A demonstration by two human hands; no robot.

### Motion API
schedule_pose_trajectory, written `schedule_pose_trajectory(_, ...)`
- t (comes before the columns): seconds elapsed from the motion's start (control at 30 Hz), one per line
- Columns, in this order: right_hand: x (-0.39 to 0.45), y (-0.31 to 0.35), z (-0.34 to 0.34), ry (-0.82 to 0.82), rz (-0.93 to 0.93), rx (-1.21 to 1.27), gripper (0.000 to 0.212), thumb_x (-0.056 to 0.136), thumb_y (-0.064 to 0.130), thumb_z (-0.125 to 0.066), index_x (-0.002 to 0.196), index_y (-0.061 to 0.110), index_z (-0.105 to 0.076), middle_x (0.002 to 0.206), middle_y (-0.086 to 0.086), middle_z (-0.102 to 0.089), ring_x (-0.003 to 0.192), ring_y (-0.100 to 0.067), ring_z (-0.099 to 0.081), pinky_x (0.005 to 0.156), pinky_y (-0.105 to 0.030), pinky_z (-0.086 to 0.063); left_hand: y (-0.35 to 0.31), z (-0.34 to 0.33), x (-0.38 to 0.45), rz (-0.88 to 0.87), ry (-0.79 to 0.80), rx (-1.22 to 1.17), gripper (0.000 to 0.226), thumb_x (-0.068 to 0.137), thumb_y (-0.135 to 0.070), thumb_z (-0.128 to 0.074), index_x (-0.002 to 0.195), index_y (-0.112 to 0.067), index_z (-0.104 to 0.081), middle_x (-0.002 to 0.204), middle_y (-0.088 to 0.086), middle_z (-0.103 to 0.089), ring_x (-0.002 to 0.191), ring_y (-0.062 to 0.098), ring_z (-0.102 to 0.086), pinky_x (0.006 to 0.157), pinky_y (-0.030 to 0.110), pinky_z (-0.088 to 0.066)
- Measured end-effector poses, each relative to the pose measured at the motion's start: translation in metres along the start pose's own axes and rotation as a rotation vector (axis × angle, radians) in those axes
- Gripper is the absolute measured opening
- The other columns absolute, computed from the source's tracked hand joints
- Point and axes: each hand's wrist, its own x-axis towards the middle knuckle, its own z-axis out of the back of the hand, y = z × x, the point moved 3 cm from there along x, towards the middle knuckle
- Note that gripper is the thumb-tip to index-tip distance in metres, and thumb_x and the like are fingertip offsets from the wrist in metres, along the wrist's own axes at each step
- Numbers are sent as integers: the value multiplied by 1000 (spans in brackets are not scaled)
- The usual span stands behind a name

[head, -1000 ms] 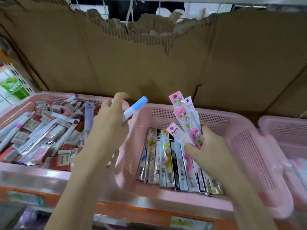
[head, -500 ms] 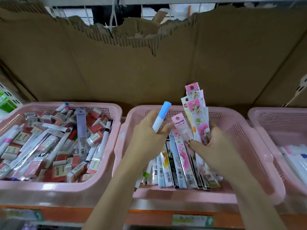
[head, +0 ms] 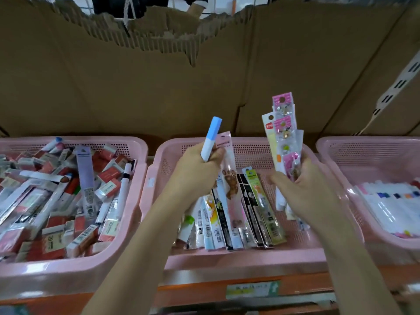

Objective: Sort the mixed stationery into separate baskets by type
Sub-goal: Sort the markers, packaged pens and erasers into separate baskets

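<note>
Left hand [head: 196, 171] has swung from the left basket [head: 75, 267] to over the middle basket [head: 238, 258], gripping a blue-capped marker [head: 211, 139] and now also pinching a pink packet [head: 227, 169] at 12 o'clock of the pile; right hand [head: 302, 185] still clamps its fan of packets [head: 284, 142] at 2 o'clock; looks like picking strays, marker probably belongs in the right basket [head: 372, 237]

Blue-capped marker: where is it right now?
Head view, left of centre: the blue-capped marker is held upright in the left hand above the middle basket, beside a pink packet in the same hand.
</note>
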Motion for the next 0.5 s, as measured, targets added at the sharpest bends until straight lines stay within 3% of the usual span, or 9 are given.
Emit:
schedule_pose_trajectory(0.13,10,-21,30,-78,13,-23,11,84,17,-63,90,23,-55,74,-10,-66,69,-26,-64,63,-40,-51,-15,-31,8,-6,30,10,26,97,-25,-48,74,-15,-42,54,2,-40,45,16,-43,43,20,-39)
schedule_pose_trajectory(0.3,22,-49,63,-38,-32,-38,10,85,18,-61,83,20,-52,70,-7,-63,67,-22,-61,58,-30,-44,-18,-100,29,101,113,23,28,95,-21,-49,68,-18,-40,51,-2,-41,49,22,-45,54,33,-41)
schedule_pose_trajectory(0.37,29,-57,75,-27,-25,-43,14,84,17,-62,79,21,-50,67,-2,-60,65,-19,-60,55,-28,-43,-17,-125,36,166,158,162,16,95,-19,-46,83,-12,-52,69,11,-56,65,34,-55,63,37,-45)
schedule_pose_trajectory(0.4,33,-60,81,-17,-22,-40,13,84,17,-62,79,21,-51,68,0,-61,65,-17,-60,54,-27,-44,-14,-135,38,197,171,267,17,96,-20,-44,100,-8,-56,87,18,-62,76,37,-59,67,36,-46)
schedule_pose_trajectory(0.43,37,-63,85,-4,-17,-38,12,84,17,-63,81,21,-51,69,1,-61,64,-14,-60,52,-23,-44,-11,-143,40,220,183,379,25,97,-20,-43,116,-8,-54,104,20,-63,86,37,-61,68,33,-45)
schedule_pose_trajectory(0.5,44,-65,89,27,0,-41,13,84,18,-63,80,21,-50,70,4,-62,61,-7,-59,47,-14,-42,-5,-152,43,248,182,544,34,98,-22,-43,130,-12,-48,114,17,-61,98,33,-62,69,29,-43)
